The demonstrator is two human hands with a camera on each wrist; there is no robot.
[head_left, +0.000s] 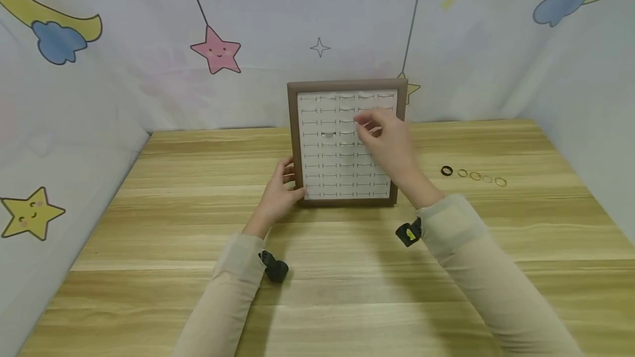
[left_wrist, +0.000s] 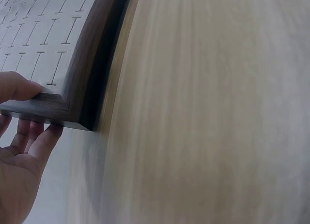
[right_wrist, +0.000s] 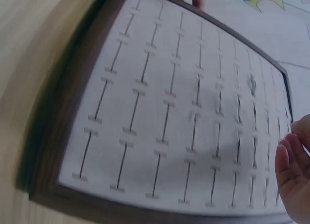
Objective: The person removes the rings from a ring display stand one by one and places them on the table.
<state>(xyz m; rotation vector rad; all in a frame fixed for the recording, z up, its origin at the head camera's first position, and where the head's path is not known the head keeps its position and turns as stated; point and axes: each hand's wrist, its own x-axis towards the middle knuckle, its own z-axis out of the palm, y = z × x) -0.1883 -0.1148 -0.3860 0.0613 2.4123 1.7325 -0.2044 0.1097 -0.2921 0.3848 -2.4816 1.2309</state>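
Observation:
An upright ring display board (head_left: pixel 364 186) with a brown frame and rows of slits in a white pad stands on the table. A silver ring (head_left: pixel 328 134) sits in one slit of the second column. My left hand (head_left: pixel 280 194) grips the frame's lower left edge, thumb on the front and fingers behind, as the left wrist view also shows. Before the upper right part of the pad, my right hand (head_left: pixel 392 142) has thumb and index finger bent towards each other, tips close to the middle column. I cannot tell whether something small is between them.
On the table to the right lie a black ring (head_left: pixel 447 171) and several thin rings (head_left: pixel 475 176) in a slanting row. Behind the wooden table (head_left: pixel 198 191) hangs a white cloth (head_left: pixel 268 32) printed with stars and moons. Small black cameras sit at both wrists.

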